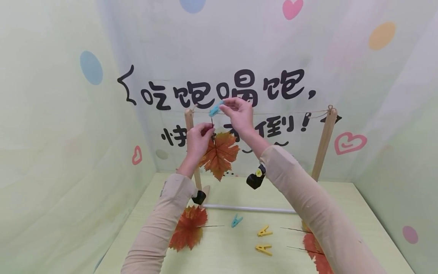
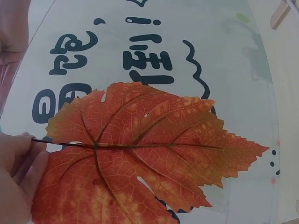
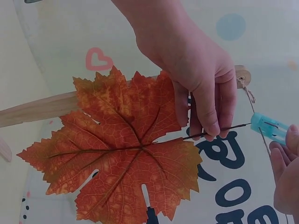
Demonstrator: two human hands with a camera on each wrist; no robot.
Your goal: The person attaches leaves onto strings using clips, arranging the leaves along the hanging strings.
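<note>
My left hand [image 1: 200, 139] pinches the dark stem of an orange-red artificial maple leaf [image 1: 220, 154], which hangs below the fingers. Above it, my right hand [image 1: 240, 114] pinches a blue clothespin [image 1: 215, 110] at the twine [image 1: 284, 113]. In the right wrist view the stem's upper end meets the nose of the clothespin [image 3: 268, 127], and the twine [image 3: 264, 140] passes by it. The left wrist view shows the leaf [image 2: 135, 149] spread out, its stem between the left thumb and fingers.
The twine runs between a left wooden post [image 1: 189, 120] and a right wooden post [image 1: 324, 146]. A white rod [image 1: 249, 208] lies low between them. On the table are a blue clothespin [image 1: 236, 220], two yellow clothespins [image 1: 264, 231], a red leaf [image 1: 188, 228] at left and more leaves [image 1: 313, 247] at right.
</note>
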